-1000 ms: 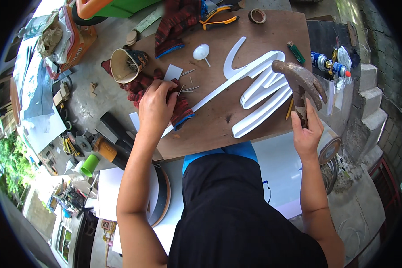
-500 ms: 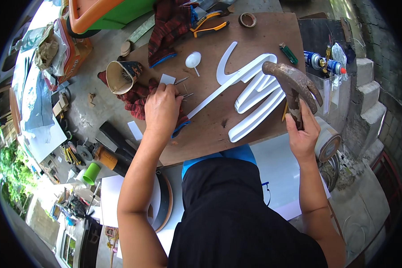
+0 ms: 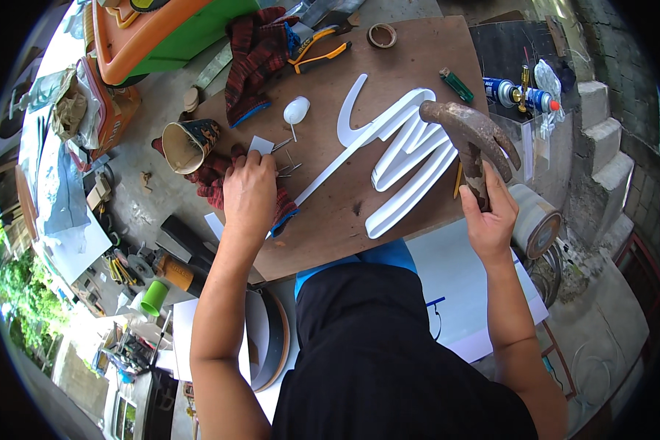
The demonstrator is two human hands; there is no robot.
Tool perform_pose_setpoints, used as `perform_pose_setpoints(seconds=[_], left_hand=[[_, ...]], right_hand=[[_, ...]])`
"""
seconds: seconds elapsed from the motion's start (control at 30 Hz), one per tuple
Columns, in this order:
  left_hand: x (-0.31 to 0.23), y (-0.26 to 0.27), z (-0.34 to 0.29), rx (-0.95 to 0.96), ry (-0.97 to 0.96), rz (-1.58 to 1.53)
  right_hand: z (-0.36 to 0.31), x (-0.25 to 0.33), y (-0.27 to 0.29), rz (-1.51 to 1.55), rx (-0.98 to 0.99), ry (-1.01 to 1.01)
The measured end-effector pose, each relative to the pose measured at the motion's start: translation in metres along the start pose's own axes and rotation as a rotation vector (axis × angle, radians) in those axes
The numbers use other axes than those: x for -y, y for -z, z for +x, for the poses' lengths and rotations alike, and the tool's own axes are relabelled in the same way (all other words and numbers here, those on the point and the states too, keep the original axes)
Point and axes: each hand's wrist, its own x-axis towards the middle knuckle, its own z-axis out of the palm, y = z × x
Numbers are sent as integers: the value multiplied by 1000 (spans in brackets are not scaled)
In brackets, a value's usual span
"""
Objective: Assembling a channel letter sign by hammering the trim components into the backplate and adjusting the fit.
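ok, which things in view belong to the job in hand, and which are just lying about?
Likely in the job:
hammer, gripped in the right hand
plaid cloth, beneath the left hand
nails, beside it
white curved piece, between the hands

Apparently lying about:
yellow-black pliers
brown roll
blue canisters
green cup

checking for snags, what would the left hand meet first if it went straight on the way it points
Likely the small white card just ahead of the left hand, though whether they touch is unclear from this view.
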Motion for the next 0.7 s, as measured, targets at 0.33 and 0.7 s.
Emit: perform_pose_setpoints(seconds=[0.33, 0.7], left_hand=[[-3, 22, -5, -19, 134, -333], [-55, 9, 40, -107, -55, -872]], right_hand=[[0, -4, -1, -5, 7, -22], [-2, -8, -3, 65, 57, -82]])
